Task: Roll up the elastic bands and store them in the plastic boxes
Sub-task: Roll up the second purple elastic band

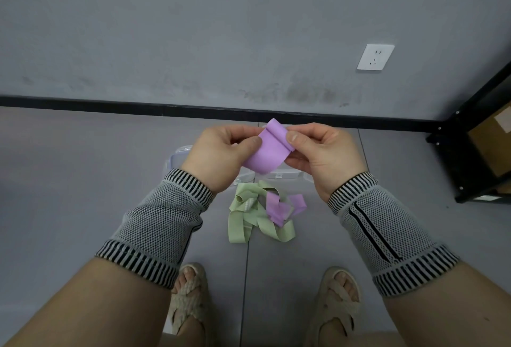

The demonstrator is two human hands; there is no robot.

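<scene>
Grey floor tiles (pixel 83 180) with a matte finish fill the lower half of the frame, meeting a scuffed grey wall (pixel 193 28) along a black skirting strip (pixel 110 102); a white socket plate (pixel 375 57) sits flat on the wall at upper right, and a black metal shelf frame (pixel 470 131) with a cardboard box (pixel 492 142) is cut off by the right edge. At the centre, a smooth, thin lilac elastic band (pixel 266 153) is held in the air, its upper end curled over into a small roll. The left hand (pixel 218 156) pinches the band's left edge between thumb and curled fingers, and the right hand (pixel 323 153) pinches the rolled end likewise, thumb on top. Both wrists wear knitted mesh sleeves with striped cuffs. Clear plastic boxes (pixel 179 157) lie on the floor behind the hands, mostly hidden, so their contents and number cannot be made out. Just below, near the middle, lies a loose tangle of flat pale green bands (pixel 249 222) and purple bands (pixel 276 208), overlapping. Woven beige sandals (pixel 190 302) show at the bottom.
</scene>
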